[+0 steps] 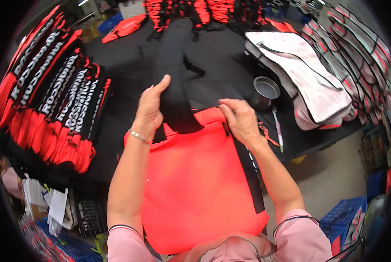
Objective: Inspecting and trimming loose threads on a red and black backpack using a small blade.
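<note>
A bright red-orange fabric bag (200,187) with black side trim lies against my front, reaching up onto the table. From its upper edge a wide black padded strap (176,74) rises away from me across the black tabletop. My left hand (151,107) is at the strap's left edge, thumb pointing up along it and fingers closed and partly hidden. At the bag's upper right corner, my right hand (241,120) pinches the red edge between thumb and bent fingers. A thin black webbing piece (194,67) sticks out beside the strap.
Folded red-and-black pieces with white lettering (60,100) are stacked at left. White and grey panels (304,74) with black edging pile up at right. Near them are a round metal bowl (266,88) and a thin white stick-like tool (278,131). Red-and-black bundles (204,13) line the far edge.
</note>
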Motion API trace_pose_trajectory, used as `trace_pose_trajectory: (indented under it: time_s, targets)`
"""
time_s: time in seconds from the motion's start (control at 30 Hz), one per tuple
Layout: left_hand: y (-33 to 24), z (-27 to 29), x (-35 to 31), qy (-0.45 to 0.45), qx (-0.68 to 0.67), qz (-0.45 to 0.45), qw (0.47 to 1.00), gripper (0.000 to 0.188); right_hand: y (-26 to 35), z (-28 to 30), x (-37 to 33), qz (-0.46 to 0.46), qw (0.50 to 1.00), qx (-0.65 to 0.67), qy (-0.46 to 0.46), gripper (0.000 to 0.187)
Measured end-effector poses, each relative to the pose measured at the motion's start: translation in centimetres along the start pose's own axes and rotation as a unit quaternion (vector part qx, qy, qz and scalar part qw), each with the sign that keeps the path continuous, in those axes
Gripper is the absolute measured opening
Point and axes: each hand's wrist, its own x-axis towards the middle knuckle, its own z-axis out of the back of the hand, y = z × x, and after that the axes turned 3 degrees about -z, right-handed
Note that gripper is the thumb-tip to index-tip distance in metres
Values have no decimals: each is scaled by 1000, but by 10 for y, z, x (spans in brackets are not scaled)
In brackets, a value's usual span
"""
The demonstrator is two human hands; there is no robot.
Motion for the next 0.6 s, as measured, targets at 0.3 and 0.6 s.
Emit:
trace_pose_trajectory:
  time_s: [0.3, 0.6]
  targets:
    - [39, -33, -96, 48, -53, 206, 976, 26, -118, 18, -72, -107, 936, -330, 57, 32]
    - [64, -45, -121, 90, 55, 252, 962, 40, -53, 78, -73, -274, 961, 15, 30, 22]
